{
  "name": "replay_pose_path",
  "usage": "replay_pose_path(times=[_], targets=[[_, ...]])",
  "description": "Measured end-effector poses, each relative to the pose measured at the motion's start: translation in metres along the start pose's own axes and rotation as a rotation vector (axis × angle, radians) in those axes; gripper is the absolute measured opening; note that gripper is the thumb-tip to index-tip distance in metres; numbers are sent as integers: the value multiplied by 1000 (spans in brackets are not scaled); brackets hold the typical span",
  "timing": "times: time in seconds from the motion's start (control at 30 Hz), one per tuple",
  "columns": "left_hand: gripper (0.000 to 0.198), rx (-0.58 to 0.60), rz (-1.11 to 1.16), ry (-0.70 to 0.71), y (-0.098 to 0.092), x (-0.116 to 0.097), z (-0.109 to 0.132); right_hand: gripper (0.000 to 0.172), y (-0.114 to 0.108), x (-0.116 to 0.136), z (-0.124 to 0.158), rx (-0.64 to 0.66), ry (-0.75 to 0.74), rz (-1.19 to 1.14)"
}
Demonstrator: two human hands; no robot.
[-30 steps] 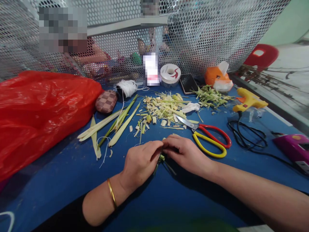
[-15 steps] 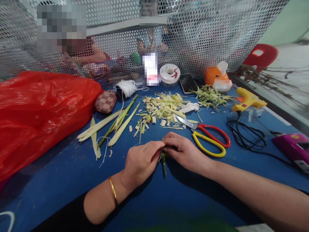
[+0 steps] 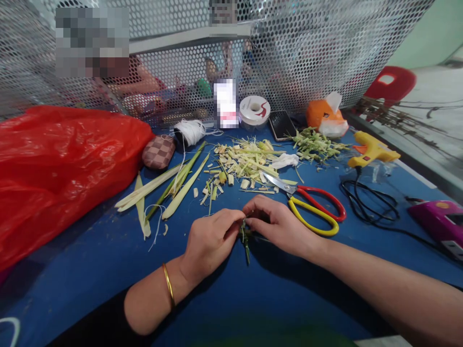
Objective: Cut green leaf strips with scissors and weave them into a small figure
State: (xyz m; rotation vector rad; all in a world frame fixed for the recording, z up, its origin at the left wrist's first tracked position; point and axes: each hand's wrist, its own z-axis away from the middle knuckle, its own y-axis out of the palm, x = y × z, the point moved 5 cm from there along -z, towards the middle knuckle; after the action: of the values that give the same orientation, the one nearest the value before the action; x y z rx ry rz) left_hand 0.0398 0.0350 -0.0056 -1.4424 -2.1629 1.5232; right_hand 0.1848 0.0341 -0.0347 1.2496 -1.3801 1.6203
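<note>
Over the front middle of the blue table, my left hand (image 3: 215,241) is closed on a small green plant piece (image 3: 246,246) whose stem points down toward me. My right hand (image 3: 273,224) pinches at the top of the same piece, its fingertips meeting those of the left. A bit of white thread (image 3: 243,224) shows between the fingers; which fingers grip it I cannot tell. Most of the plant piece is hidden behind my fingers. Scissors (image 3: 307,200) with one red and one yellow handle lie just beyond my right hand, their blades pointing away to the left.
Pale leaf strips (image 3: 184,190) and a heap of cut scraps (image 3: 246,159) lie farther back. A red plastic bag (image 3: 65,168) fills the left. At the right are a yellow glue gun (image 3: 372,149) and its black cord. A white thread spool (image 3: 191,132) stands near the mesh.
My right fingers have lifted and opened out slightly, so more of the white thread and the green piece shows. The left hand has hardly moved.
</note>
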Motion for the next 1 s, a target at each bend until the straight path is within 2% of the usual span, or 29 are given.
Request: replay_pose_path(times=[0.13, 0.23, 0.33, 0.47, 0.63, 1.0], targets=[[13, 11, 17, -2, 2, 1, 2, 11, -2, 6, -1, 11, -95, 74], [11, 21, 22, -10, 2, 2, 2, 15, -3, 6, -1, 21, -113, 115], [11, 20, 25, -9, 1, 2, 2, 16, -3, 4, -1, 40, -93, 106], [11, -2, 20, 11, 0, 0, 2, 16, -4, 1, -1, 38, -43, -22], [10, -20, 20, 32, 0, -2, 2, 8, -5, 5, 0, 48, -143, 97], [11, 28, 4, 35, 1, 2, 3, 18, -7, 15, 3, -3, -413, 394]])
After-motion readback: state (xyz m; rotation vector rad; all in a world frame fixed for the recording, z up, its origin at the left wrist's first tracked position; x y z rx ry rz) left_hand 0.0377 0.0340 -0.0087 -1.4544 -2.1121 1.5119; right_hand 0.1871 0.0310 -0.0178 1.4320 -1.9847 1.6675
